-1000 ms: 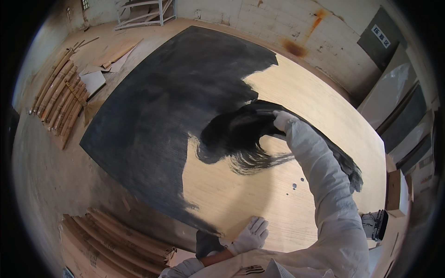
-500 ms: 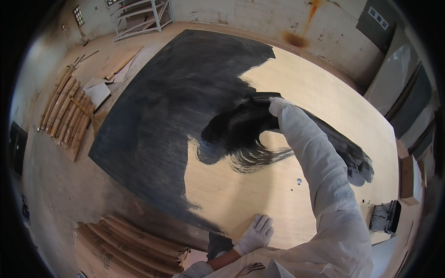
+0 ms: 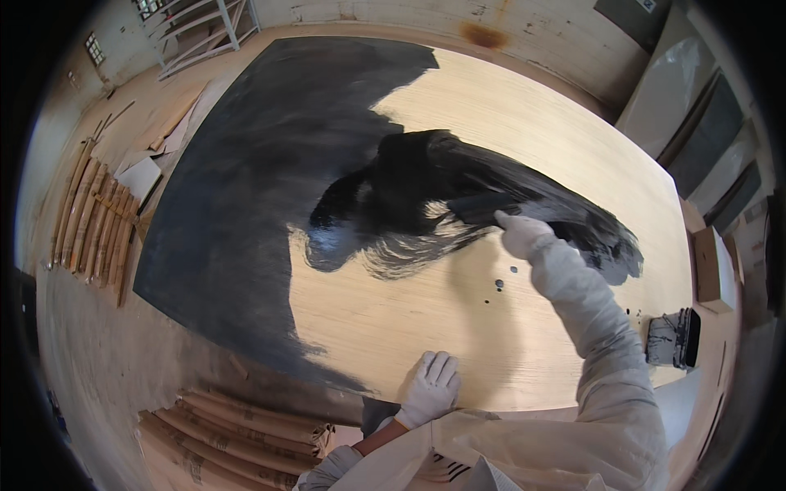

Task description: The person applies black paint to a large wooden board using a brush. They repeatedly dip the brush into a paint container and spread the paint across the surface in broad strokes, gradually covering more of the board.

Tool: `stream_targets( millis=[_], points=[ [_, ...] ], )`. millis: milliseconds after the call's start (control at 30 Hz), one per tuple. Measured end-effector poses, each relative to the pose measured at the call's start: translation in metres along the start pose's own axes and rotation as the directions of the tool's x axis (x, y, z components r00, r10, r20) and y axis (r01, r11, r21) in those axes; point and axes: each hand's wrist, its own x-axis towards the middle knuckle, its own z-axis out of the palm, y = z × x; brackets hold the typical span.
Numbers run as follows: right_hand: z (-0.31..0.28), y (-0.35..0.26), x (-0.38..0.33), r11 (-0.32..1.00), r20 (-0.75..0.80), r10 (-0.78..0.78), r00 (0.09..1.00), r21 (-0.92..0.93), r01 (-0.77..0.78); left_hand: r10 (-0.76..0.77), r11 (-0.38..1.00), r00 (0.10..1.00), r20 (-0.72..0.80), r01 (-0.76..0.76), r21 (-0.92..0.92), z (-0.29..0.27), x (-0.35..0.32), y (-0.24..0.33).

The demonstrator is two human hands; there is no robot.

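A large pale wooden board [image 3: 385,323] lies before me, its left part coated in black paint [image 3: 237,180]. A wet, darker streak sweeps across the middle toward the right. In a white glove, my right hand [image 3: 525,235] is closed on a wide paint brush [image 3: 485,207], black with paint, whose bristle end lies on the wet streak; the fingers partly hide its handle. My left hand [image 3: 431,387], also gloved, rests flat on the board's near edge with nothing in it. Several dark paint drops [image 3: 499,285] dot the bare wood just below the brush.
A paint-smeared bucket [image 3: 670,339] stands at the board's right edge, with a box [image 3: 714,270] beyond it. Brown wrapped bundles lie near left [image 3: 221,438] and far left [image 3: 94,217]. Sheets lean against the right wall [image 3: 708,123]. A metal rack [image 3: 205,33] stands at the back.
My right hand has drawn the brush toward me and right across the paint, leaving fresh black streaks. The whole view has shifted somewhat; my left hand stays on the board's near edge.
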Motion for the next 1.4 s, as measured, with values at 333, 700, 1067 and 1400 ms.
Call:
stream_targets(
  millis=[333,700,1067,1400],
  points=[
    [0.015,-0.061,0.004,0.993,-0.073,0.077,0.994,0.094,-0.07,0.012,0.999,1.0,0.021,-0.011,-0.051,0.005,-0.006,-0.003],
    [0.047,-0.046,-0.006,0.956,-0.009,0.266,0.964,0.132,-0.263,0.082,0.99,0.994,0.072,-0.073,-0.125,0.008,-0.014,-0.007],
    [0.055,-0.044,-0.052,0.956,-0.011,0.251,0.968,0.163,-0.246,0.125,0.989,0.992,0.032,-0.121,-0.09,-0.005,-0.015,-0.014],
    [0.06,-0.04,-0.027,0.961,0.003,0.234,0.972,0.15,-0.232,0.111,0.993,0.992,0.056,-0.109,-0.043,-0.005,-0.017,-0.015]
  ],
)
